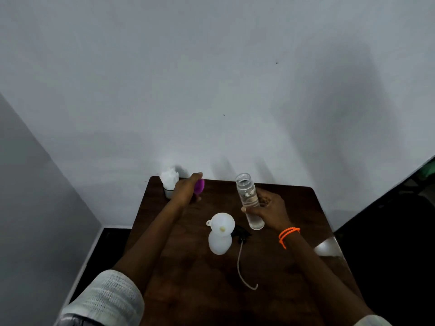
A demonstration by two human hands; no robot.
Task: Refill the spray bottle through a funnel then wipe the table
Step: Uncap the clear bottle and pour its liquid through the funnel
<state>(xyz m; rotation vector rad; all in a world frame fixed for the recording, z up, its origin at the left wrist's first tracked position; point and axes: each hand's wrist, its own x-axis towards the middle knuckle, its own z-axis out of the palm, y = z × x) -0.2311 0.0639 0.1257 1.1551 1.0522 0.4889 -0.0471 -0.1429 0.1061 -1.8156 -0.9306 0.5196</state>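
A white spray bottle [220,243] stands mid-table with a white funnel [222,223] seated in its neck. Its black spray head [240,232] lies just to the right, its dip tube [242,269] trailing toward me. My right hand [270,211] grips a clear, uncapped water bottle [249,203], held upright and slightly tilted to the right of the funnel. My left hand [186,190] reaches to the table's back left and closes around a purple cap [199,186], partly hidden by my fingers.
The dark wooden table [188,267] stands against a white wall. A holder with white tissues [169,182] sits at the back left corner beside my left hand. A bright glare patch marks the table's right edge. Dark floor surrounds the table.
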